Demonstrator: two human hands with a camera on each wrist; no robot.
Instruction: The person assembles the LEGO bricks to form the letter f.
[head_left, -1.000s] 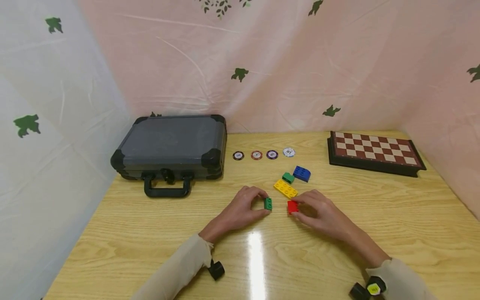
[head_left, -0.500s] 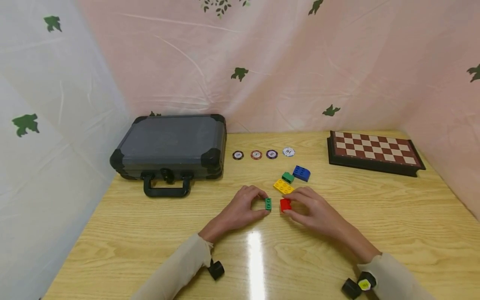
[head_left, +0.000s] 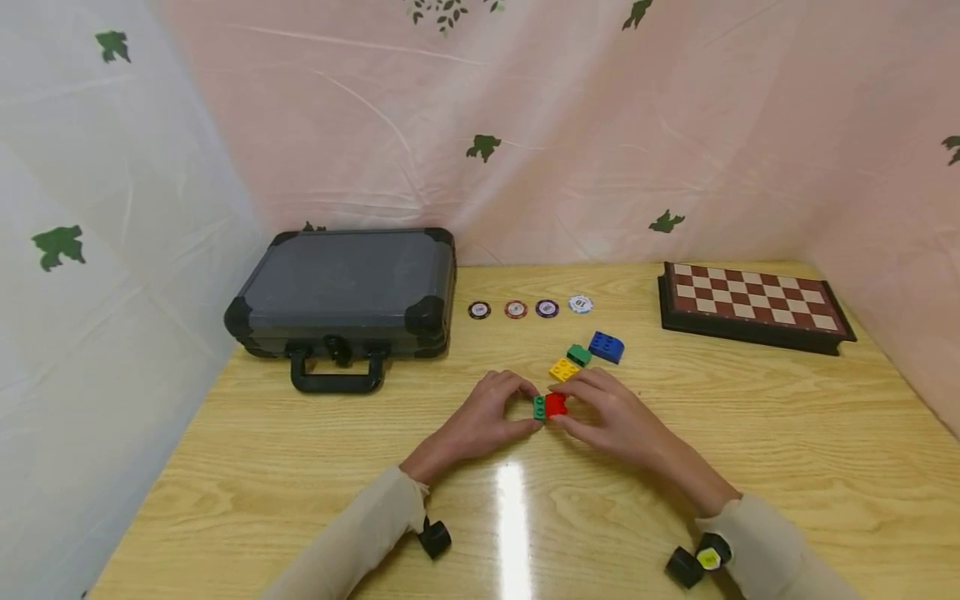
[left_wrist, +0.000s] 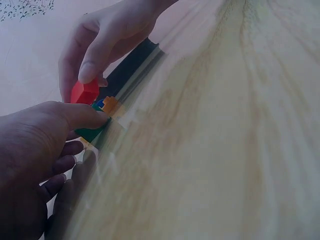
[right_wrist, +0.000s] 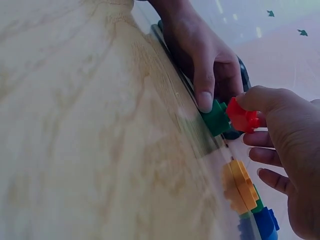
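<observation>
My left hand (head_left: 487,421) pinches a small green two-stud toy brick (head_left: 539,407) on the table between thumb and fingers. From the other side my right hand (head_left: 618,421) pinches a red toy brick (head_left: 556,405) close against the green one's right side. In the right wrist view the red brick (right_wrist: 242,116) is tilted and a little higher than the green brick (right_wrist: 216,118); whether they touch I cannot tell. Just behind the right fingers lies a yellow brick (head_left: 564,369), partly covered by that hand. Another green brick (head_left: 579,355) and a blue brick (head_left: 607,347) lie beyond it.
A grey case (head_left: 341,287) with a black handle stands at the back left. Several poker chips, one of them white (head_left: 581,303), lie in a row beside it. At the back right is a folded chessboard (head_left: 753,304). Cloth (head_left: 525,125) hangs behind the table.
My right hand has moved left with the red brick, bringing it from a gap away to right beside the green brick. The left hand has stayed almost still.
</observation>
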